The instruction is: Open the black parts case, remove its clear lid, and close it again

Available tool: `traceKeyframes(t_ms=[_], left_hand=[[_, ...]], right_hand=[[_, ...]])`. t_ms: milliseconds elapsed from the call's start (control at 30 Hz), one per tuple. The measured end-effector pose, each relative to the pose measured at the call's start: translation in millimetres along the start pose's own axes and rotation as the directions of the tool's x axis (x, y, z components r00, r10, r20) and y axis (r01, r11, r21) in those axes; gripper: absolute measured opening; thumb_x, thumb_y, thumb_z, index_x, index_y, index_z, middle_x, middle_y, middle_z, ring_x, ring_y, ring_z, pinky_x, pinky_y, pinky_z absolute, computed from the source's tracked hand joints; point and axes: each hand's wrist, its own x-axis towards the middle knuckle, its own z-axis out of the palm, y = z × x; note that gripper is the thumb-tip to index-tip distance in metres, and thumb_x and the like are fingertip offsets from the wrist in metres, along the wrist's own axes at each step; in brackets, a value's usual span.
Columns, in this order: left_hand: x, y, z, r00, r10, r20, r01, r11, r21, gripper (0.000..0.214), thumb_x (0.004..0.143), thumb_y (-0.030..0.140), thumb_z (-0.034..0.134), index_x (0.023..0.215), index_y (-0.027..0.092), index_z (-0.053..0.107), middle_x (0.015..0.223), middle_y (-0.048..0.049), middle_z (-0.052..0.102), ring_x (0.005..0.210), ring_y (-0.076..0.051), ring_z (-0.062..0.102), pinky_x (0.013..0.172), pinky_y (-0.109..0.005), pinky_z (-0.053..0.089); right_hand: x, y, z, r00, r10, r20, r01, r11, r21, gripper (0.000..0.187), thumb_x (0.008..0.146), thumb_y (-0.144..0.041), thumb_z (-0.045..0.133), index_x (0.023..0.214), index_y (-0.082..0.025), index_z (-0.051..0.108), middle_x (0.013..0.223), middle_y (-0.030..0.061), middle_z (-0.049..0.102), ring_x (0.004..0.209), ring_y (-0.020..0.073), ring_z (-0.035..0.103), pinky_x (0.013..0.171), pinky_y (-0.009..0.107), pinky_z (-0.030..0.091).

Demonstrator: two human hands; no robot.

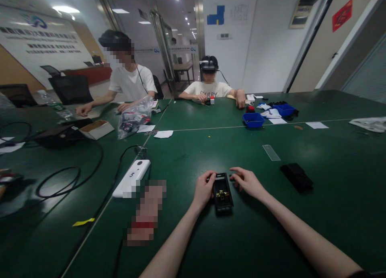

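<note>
L hand (204,190) on blk box (224,204)

Brass-coloured metal parts (222,195) are gleaming.
The black case (221,184) is looking smooth and plastic; the green tabletop (187,157) is showing soft sheen, the clear plastic bag (135,117) crinkled gloss.

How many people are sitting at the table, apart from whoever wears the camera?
2: one person at the far left, another person straight ahead across the table. Anyone out of frame can't be counted.
</note>
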Motion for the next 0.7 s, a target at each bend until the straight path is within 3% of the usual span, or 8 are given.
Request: traceKeyframes(t_ms=[133, 267, 433, 567, 700], left_hand=[[-1.7, 0.4, 0.6, 0.999, -0.03, 0.015, 0.03, 0.999, -0.027, 0.03, 0.077, 0.041, 0.052, 0.082, 0.014, 0.063, 0.058, 0.0018, 0.055, 0.034, -0.006, 0.04, 0.031, -0.017, 0.028], [-0.7, 0.7, 0.1, 0.999, -0.034, 0.016, 0.034, 0.999, -0.014, 0.029, 0.078, 0.041, 0.051, 0.079, 0.014, 0.062, 0.058, 0.0025, 0.054, 0.033, -0.006, 0.042, 0.031, -0.017, 0.029], [-0.6, 1.4, -0.2, 0.999, -0.047, 0.028, 0.047, 0.999, -0.007, 0.03, 0.078, 0.042, 0.05, 0.08, 0.014, 0.061, 0.058, 0.0023, 0.055, 0.034, -0.007, 0.043, 0.03, -0.018, 0.03], [-1.1, 2.1, -0.1, 0.999, -0.039, 0.021, 0.039, 0.999, -0.018, 0.03, 0.077, 0.042, 0.052, 0.08, 0.014, 0.061, 0.061, 0.0018, 0.055, 0.035, -0.006, 0.043, 0.031, -0.017, 0.03], [-1.0, 3.2, 0.0, 0.999, -0.038, 0.021, 0.038, 0.999, -0.003, 0.029, 0.078, 0.04, 0.051, 0.079, 0.014, 0.061, 0.061, 0.0017, 0.055, 0.036, -0.006, 0.043, 0.031, -0.017, 0.03]], right_hand=[[7.8, 16.5, -38.1, 0.945, -0.158, -0.286, 0.027, 0.91, -0.413, 0.033, 0.084, -0.028, 0.04, 0.108, -0.015, 0.058, 0.101, 0.0114, 0.063, 0.091, 0.0208, 0.06, 0.079, 0.036, 0.049], [12.5, 45.0, -68.6, 0.885, -0.219, -0.411, -0.148, 0.704, -0.694, 0.046, 0.085, -0.035, 0.04, 0.12, -0.007, 0.05, 0.123, 0.0212, 0.049, 0.116, 0.0298, 0.045, 0.094, 0.043, 0.039], [13.4, 62.2, -74.8, 0.892, -0.112, -0.438, -0.325, 0.513, -0.794, 0.064, 0.088, -0.047, 0.031, 0.13, 0.002, 0.037, 0.129, 0.0284, 0.043, 0.123, 0.0354, 0.038, 0.097, 0.047, 0.033], [10.2, 48.9, -67.3, 0.909, -0.13, -0.396, -0.3, 0.455, -0.838, 0.062, 0.089, -0.043, 0.029, 0.129, 0.004, 0.037, 0.117, 0.0279, 0.052, 0.111, 0.0331, 0.049, 0.091, 0.042, 0.038], [4.1, 29.7, -59.7, 0.92, -0.157, -0.359, -0.259, 0.445, -0.857, 0.051, 0.088, -0.04, 0.033, 0.117, -0.002, 0.051, 0.104, 0.0236, 0.057, 0.097, 0.0309, 0.053, 0.081, 0.04, 0.044]])
